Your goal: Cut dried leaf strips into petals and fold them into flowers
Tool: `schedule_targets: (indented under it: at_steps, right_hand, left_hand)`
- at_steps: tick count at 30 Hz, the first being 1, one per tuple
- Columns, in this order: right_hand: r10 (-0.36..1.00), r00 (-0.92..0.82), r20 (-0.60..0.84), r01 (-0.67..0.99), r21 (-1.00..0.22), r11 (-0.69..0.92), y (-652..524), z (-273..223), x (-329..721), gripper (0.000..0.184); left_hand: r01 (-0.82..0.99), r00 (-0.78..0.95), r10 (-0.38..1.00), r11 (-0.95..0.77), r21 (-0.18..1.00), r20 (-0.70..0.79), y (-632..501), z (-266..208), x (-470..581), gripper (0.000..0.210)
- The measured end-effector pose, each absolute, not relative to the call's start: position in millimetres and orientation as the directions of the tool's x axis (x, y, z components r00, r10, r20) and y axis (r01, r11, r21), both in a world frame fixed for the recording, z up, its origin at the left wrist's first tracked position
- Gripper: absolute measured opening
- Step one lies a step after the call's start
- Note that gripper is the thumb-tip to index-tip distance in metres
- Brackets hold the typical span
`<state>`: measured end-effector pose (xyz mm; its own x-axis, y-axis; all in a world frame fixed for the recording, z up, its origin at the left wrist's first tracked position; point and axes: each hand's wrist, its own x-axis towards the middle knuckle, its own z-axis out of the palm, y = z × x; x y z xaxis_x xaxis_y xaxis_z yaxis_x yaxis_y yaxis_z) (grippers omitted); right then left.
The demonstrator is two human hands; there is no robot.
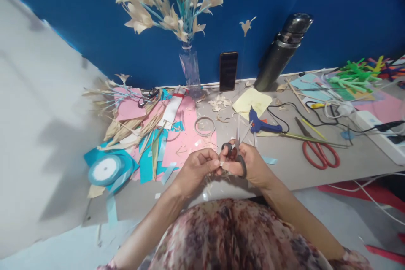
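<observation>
My left hand (pixel 202 168) pinches a small pale scrap (pixel 222 163), too small to make out clearly, near the table's front edge. The fingertips of my right hand (pixel 248 162) meet the same scrap. Looped on the fingers of my right hand is a pair of scissors (pixel 241 166) with dark handles, its blades pointing away from me. Just beyond my hands lie a roll of tape (pixel 204 126) and pink paper (pixel 182 145). A blue glue gun (pixel 264 123) rests to the right of the scissors' blades, partly over a yellow paper (pixel 253 101).
Pale flowers stand in a plastic bottle (pixel 190 67) by the blue wall, near a phone (pixel 228 71) and a dark flask (pixel 283 52). Red-handled scissors (pixel 319 152), a cable and a power strip (pixel 376 133) lie right. A ribbon spool (pixel 106 169) and dry husks (pixel 126 124) lie left.
</observation>
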<state>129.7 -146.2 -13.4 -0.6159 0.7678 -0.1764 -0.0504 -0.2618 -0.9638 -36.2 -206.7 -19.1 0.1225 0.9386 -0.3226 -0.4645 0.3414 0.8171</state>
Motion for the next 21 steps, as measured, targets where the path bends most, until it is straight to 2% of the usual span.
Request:
schedule_targets:
  at_steps: [3, 6, 10, 13, 16, 21]
  right_hand:
    - [0.783, -0.597, -0.173, -0.040, -0.969, -0.245, -148.7, -12.9, 128.8, 0.027]
    - [0.752, -0.629, -0.198, -0.064, -0.951, -0.303, -149.5, -12.3, 129.0, 0.029]
    - [0.701, -0.692, -0.173, -0.237, -0.863, -0.446, -146.5, -17.8, 133.1, 0.029]
    - [0.732, -0.670, -0.123, -0.351, -0.816, -0.459, -144.3, -24.1, 136.1, 0.032]
    - [0.746, -0.661, -0.085, -0.308, -0.875, -0.374, -146.4, -24.4, 133.6, 0.039]
    - [0.820, -0.559, -0.125, -0.204, -0.937, -0.282, -152.6, -16.1, 123.3, 0.030]
  left_hand:
    - [-0.430, 0.118, 0.944, 0.329, 0.841, -0.309, -208.8, -20.9, -35.1, 0.029]
    - [-0.493, 0.164, 0.938, 0.346, 0.798, -0.305, -212.4, -20.8, -31.9, 0.032]
    - [-0.616, 0.225, 0.939, 0.345, 0.709, -0.261, -214.4, -17.4, -29.4, 0.033]
    - [-0.653, 0.179, 0.955, 0.294, 0.698, -0.235, -212.1, -15.1, -30.8, 0.029]
    - [-0.592, 0.111, 0.966, 0.251, 0.765, -0.232, -209.1, -15.9, -30.5, 0.028]
    - [-0.534, 0.009, 0.968, 0.216, 0.817, -0.249, -210.3, -17.0, -22.6, 0.029]
